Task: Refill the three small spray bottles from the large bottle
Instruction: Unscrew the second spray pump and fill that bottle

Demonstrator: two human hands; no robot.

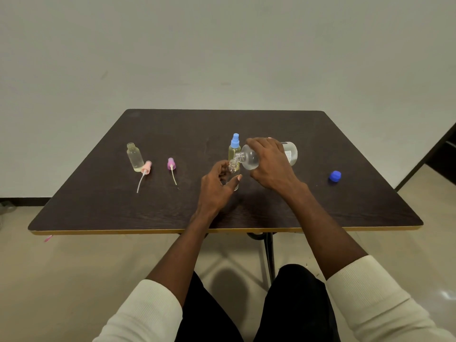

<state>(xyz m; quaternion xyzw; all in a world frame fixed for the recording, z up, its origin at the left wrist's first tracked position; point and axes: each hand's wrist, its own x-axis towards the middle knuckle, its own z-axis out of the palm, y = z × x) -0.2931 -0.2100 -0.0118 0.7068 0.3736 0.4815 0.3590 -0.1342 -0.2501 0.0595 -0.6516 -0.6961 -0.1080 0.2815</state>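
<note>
Three small bottles stand on the bench (98,198), and I will place all by the middle bottle (234,174), the one being filled. Far to its left stands an open bottle (135,157) holding clear liquid, with a pink sprayer (146,167) lying touching its foot. Nearer, still left, lies a purple sprayer (171,164) with its tube pointing toward the bench's near edge. The left hand (217,191) curls round the middle bottle, thumb in front, holding it upright. Just behind it stands the blue-capped bottle (234,149), yellowish and closed. To the right and slightly above, the right hand (270,162) grips the large bottle (261,155) from over the top. Its long axis lies almost level, neck pointing left, mouth just over the open neck. Whether liquid is running I cannot tell. Far right lies the blue cap (334,176). The pour, I judge, depends on keeping mouth over neck.
</note>
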